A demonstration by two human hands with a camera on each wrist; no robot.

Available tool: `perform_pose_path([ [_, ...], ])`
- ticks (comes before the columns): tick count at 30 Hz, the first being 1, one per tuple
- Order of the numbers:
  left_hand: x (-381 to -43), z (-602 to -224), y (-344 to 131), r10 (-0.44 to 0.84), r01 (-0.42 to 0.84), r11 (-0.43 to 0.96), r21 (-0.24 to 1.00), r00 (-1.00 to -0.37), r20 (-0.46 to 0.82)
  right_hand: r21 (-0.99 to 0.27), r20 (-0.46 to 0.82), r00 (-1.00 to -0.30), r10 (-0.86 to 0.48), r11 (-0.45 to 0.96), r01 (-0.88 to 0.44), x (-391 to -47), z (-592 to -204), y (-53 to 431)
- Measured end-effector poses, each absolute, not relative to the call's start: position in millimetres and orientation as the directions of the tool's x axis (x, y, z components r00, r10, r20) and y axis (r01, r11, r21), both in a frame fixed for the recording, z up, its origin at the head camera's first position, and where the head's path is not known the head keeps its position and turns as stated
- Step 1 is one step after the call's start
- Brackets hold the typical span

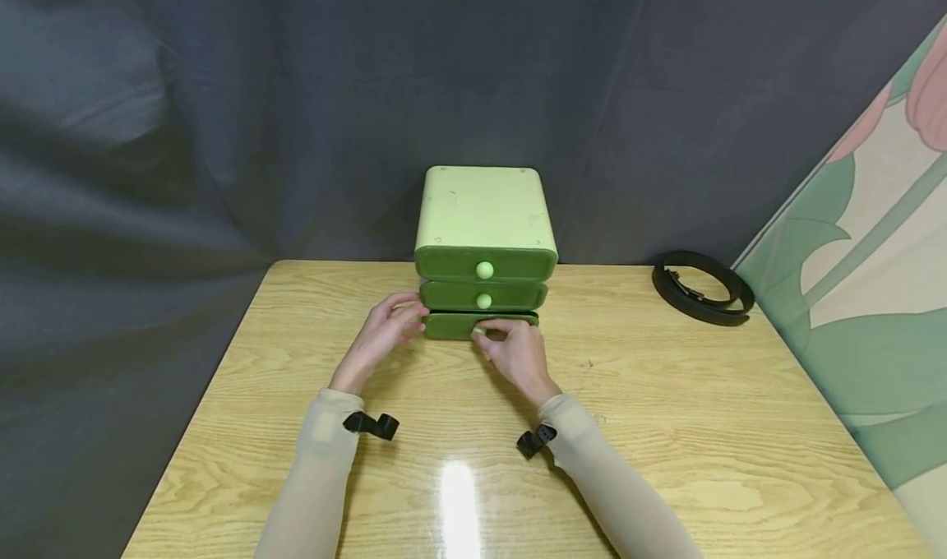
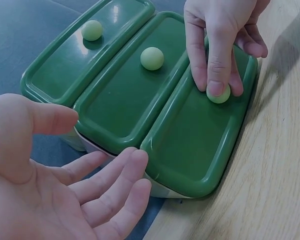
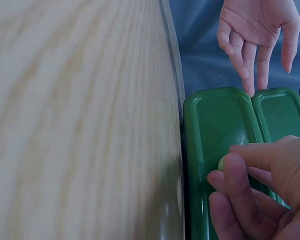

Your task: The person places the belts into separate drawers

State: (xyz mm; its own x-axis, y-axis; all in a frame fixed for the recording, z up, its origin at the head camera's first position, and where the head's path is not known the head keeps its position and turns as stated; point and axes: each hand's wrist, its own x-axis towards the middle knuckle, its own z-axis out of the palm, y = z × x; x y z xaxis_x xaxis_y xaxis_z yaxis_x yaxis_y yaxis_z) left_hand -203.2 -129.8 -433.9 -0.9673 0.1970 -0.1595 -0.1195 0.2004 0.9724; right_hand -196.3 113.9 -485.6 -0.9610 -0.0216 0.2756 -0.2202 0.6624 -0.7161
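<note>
A small drawer cabinet [image 1: 484, 205] with a pale green top and three dark green drawer fronts stands at the back of the table. My right hand [image 1: 515, 358] pinches the round pale green knob [image 2: 218, 94] of the bottom drawer [image 2: 195, 132] between thumb and fingers. A thin dark gap shows above that drawer front in the head view. At the cabinet's left side, my left hand [image 1: 385, 333] has its fingers spread and relaxed, fingertips close to the edges of the lower drawers; whether they touch is unclear. The middle drawer [image 2: 132, 90] and top drawer [image 1: 444, 263] look shut.
A coiled black belt [image 1: 703, 316] with a buckle lies at the table's back right corner. The wooden table [image 1: 666, 427] reaches back to a dark curtain [image 1: 355, 115]. A flower-patterned cloth [image 1: 880, 296] borders the right side.
</note>
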Motion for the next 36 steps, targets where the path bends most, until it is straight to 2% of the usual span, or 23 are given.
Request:
perform_pose_path([
  [27,-205.2,-438.5,-128.7,0.140,-0.144,0.162,0.976,-0.976,-0.168,-0.712,0.238,-0.970,-0.054,0.669,-0.212,-182.0,-482.1,117.5],
  [36,-206.5,-442.5,-127.7,0.179,-0.173,0.199,0.964,-0.961,-0.210,-0.723,0.225,-0.972,-0.066,0.658,-0.212,-179.8,-479.6,118.9],
])
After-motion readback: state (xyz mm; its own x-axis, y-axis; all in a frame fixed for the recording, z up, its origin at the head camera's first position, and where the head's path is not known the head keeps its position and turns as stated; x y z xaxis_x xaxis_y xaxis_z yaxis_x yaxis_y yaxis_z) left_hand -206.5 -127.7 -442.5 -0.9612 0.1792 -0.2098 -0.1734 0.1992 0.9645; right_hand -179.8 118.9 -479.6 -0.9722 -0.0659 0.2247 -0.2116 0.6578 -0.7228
